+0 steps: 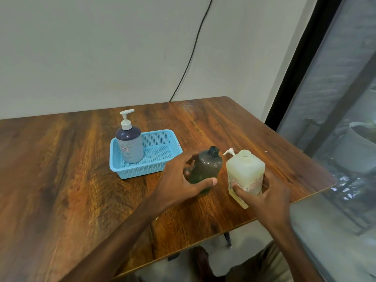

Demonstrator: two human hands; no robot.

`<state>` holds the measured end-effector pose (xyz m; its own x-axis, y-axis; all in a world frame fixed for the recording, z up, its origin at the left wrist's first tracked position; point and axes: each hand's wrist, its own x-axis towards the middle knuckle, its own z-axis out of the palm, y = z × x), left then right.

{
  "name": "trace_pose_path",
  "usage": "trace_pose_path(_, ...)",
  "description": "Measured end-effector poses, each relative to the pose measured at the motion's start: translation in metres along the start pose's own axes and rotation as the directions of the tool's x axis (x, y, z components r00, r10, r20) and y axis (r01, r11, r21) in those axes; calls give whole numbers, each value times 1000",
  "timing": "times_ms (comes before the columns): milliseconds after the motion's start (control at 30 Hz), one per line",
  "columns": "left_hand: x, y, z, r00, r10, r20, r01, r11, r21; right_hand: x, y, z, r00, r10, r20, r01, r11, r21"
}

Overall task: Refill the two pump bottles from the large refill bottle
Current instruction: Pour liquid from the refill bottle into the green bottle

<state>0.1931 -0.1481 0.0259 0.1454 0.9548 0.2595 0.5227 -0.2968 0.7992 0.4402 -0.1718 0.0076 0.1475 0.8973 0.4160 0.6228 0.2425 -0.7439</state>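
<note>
A dark translucent bottle point(206, 166) with an uncapped neck stands on the wooden table point(71, 180); my left hand point(181, 180) grips its body. Just to its right stands the large pale yellow refill bottle point(245, 171), its mouth uncapped, with my right hand point(264, 196) curled round its lower part. A white pump head point(229, 152) lies on the table behind, between the two bottles. A blue-grey pump bottle point(130, 143) with its white pump on stands in the left end of a light blue basket point(142, 171).
The table's right edge point(295, 202) runs close past the refill bottle, with floor below. A black cable point(191, 53) hangs down the wall behind. A glass pane in a dark frame point(333, 98) stands to the right. My knee shows under the near edge.
</note>
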Motion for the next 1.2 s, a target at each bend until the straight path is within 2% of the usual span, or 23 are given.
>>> trace_pose_path(233,-8,7,-10,992,103,68,-111,987,118,-4,-8,-10,998,-33,61,38,996,-80)
trace_pose_path(567,-11,-2,-12,991,55,124,-85,964,251,1,-10,-18,990,-56,129,83,973,-216)
trace_pose_path(800,-9,-2,-12,992,55,111,-78,974,211,2,-10,-21,984,-75,160,114,961,-253)
trace_pose_path(1200,-9,-3,-9,991,68,114,-93,968,231,3,-11,-24,986,-30,166,82,947,-311)
